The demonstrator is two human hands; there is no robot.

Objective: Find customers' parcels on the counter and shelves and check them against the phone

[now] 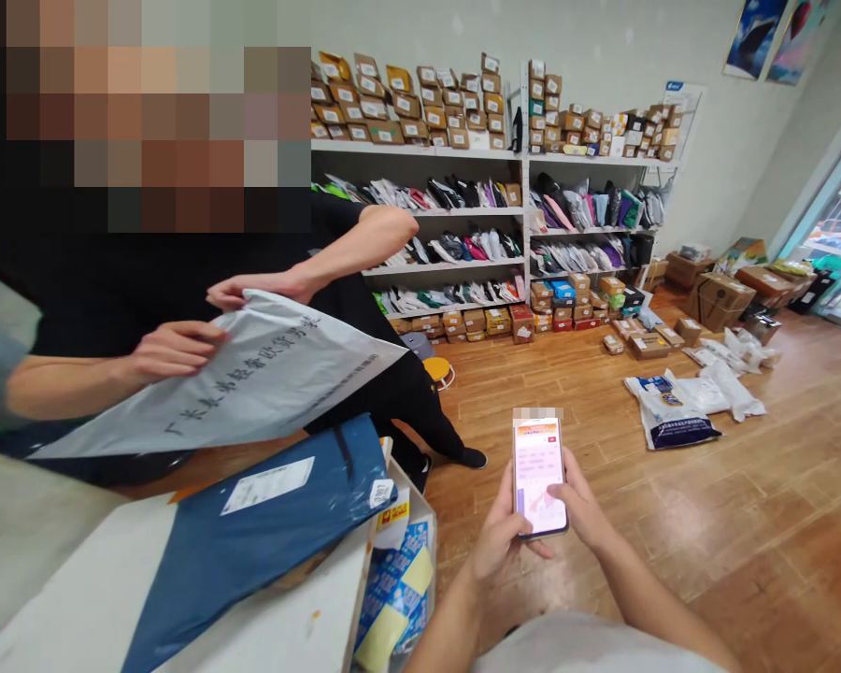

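Note:
A smartphone (538,477) with a lit pink and white screen is held upright in front of me, low and right of centre. My left hand (494,533) wraps round its left side and lower edge, the thumb near the bottom of the screen. On the other side, my right hand (581,500) grips the right edge, its thumb over the screen. To the left, a co-worker in black holds a light grey mailing bag (252,374) with both hands. Below that lies a dark blue parcel bag (273,523) with a white label.
The blue parcel rests on a white table (77,570), with a bin of blue and yellow packaging (399,598) beside it. Metal shelves (525,187) full of parcels line the wall. Plastic-bagged parcels (673,411) and cardboard boxes (721,299) are on the wooden floor at right.

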